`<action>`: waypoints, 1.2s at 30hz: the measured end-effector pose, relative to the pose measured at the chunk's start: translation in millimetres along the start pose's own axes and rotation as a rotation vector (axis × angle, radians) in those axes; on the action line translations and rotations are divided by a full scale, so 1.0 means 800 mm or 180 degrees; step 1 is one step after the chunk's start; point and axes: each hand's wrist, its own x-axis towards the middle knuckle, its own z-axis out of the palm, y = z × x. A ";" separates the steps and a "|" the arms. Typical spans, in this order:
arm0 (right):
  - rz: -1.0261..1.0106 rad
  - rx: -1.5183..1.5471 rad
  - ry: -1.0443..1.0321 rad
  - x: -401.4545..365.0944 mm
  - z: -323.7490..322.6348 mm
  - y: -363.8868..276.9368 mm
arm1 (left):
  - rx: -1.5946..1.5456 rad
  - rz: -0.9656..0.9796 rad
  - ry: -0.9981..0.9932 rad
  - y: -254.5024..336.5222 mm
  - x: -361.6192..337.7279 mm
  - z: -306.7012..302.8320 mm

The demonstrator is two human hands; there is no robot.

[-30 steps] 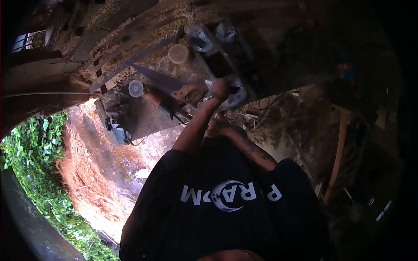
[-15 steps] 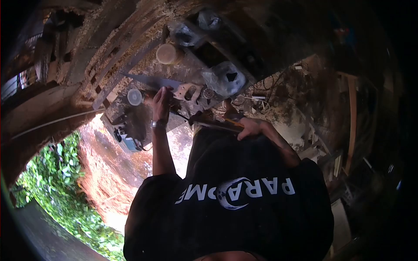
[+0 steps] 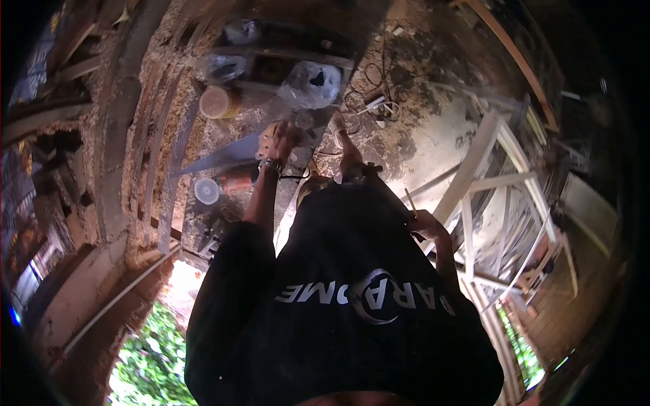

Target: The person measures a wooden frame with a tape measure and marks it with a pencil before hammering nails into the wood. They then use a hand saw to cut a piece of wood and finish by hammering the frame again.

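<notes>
My left hand (image 3: 288, 137), with a metal watch at its wrist, is closed around the wooden handle of a handsaw (image 3: 223, 158). The saw's wide blade lies across the workbench and points to the left. At my right side, my right hand (image 3: 428, 225) is closed on a thin yellow pencil (image 3: 410, 200) that sticks up past the fingers. Just below the saw lie an orange-red tool (image 3: 237, 183), partly hidden by my left forearm, and a round clear-lidded container (image 3: 207, 191).
A tub (image 3: 219, 102) stands at the back of the bench beside clear plastic bags (image 3: 311, 84). Sawdust-covered planks (image 3: 152, 135) run along the left. A white cable (image 3: 380, 103) lies on the floor, and wooden strips (image 3: 474, 166) lean at the right.
My left hand has moved from beside the orange-red tool onto the saw handle. My right hand, with the pencil, has swung outward to the right. The view has turned to the right.
</notes>
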 end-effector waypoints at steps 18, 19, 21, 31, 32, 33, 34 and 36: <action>-0.0257 0.2545 0.1456 -0.043 0.302 0.283 | 0.2945 0.0410 -0.0722 0.017 0.113 0.016; -0.0095 0.2370 0.1502 -0.058 0.308 0.271 | 0.3226 0.0452 -0.0703 0.019 0.114 0.015; -0.0501 0.2331 0.1512 -0.064 0.330 0.290 | 0.3762 0.0496 -0.0686 0.017 0.115 0.011; -0.0180 0.3815 0.1521 0.022 0.509 0.465 | 0.5299 0.1062 -0.1430 0.038 0.078 0.058; -0.0438 0.3364 0.1744 0.033 0.533 0.487 | 0.5329 0.1124 -0.1575 0.042 0.073 0.061; -0.0119 0.3350 0.1765 0.038 0.561 0.505 | 0.5361 0.1160 -0.1673 0.045 0.067 0.065; 0.0389 0.3243 0.1764 0.027 0.582 0.506 | 0.5328 0.1111 -0.1722 0.043 0.068 0.062; 0.1234 0.3229 0.1741 0.018 0.620 0.516 | 0.5260 0.0660 -0.1096 0.008 0.124 0.055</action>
